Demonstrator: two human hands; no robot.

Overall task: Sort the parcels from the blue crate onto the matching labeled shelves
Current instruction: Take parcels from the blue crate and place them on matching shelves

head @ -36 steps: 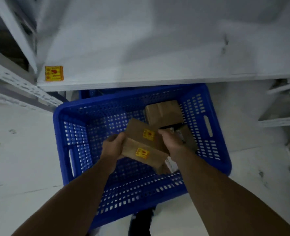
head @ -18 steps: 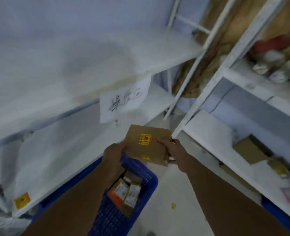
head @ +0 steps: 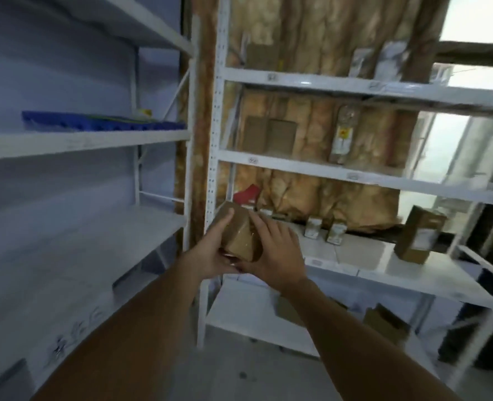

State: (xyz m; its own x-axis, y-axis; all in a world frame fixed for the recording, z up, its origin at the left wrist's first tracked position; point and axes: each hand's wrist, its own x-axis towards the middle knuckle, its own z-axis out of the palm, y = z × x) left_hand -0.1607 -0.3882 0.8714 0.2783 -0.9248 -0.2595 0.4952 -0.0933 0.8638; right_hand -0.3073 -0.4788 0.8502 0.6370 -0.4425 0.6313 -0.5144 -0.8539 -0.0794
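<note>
Both my hands hold brown cardboard parcels (head: 239, 235) at chest height in front of the white shelf upright (head: 210, 169). My left hand (head: 213, 244) grips them from the left and below, thumb up on the side. My right hand (head: 274, 247) is laid over their right side with fingers spread. The parcels' yellow labels are hidden in this view. The blue crate they came from is out of sight. The white shelf (head: 413, 273) to the right carries a few other parcels.
On the right rack stand a tall brown box (head: 418, 235), two small white packets (head: 323, 230), flat brown boxes (head: 271, 137) higher up and more boxes (head: 384, 322) on the bottom shelf. The left rack (head: 95, 227) has a blue tray (head: 100, 123) on an upper shelf. Grey floor lies below.
The view has swung up from the blue crate to the racks. My hands lifted the parcels out of the crate and carried them up towards the right rack; the labels turned out of sight.
</note>
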